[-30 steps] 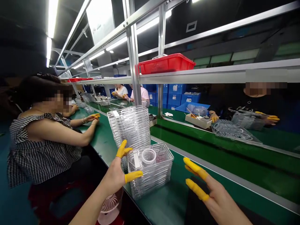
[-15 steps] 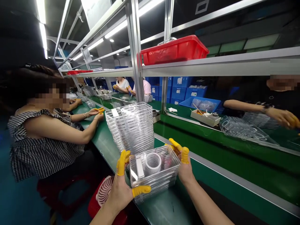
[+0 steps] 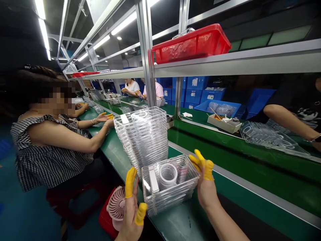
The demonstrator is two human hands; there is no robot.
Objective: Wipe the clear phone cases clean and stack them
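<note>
A short stack of clear plastic cases (image 3: 170,195) sits on the green tabletop in front of me. The top case shows a round white ring (image 3: 168,174) and a white strip (image 3: 153,179). My left hand (image 3: 130,209), with yellow finger covers, is spread to the left of the stack, slightly apart from it. On the other side, my right hand (image 3: 207,187) has its fingers stretched out by the far right corner; whether they touch the case I cannot tell. Right behind stands a taller stack of similar clear cases (image 3: 142,137).
A green conveyor belt (image 3: 225,160) runs along the right. Overhead, a red bin (image 3: 190,45) rests on a shelf. A pink fan (image 3: 117,204) is below the table edge at left. One person (image 3: 57,140) sits to my left; another person's arm (image 3: 288,120) shows across the belt.
My left hand has come away from the short stack, and its thumb has left the front. My right hand has spread at the right corner. The view has shifted slightly.
</note>
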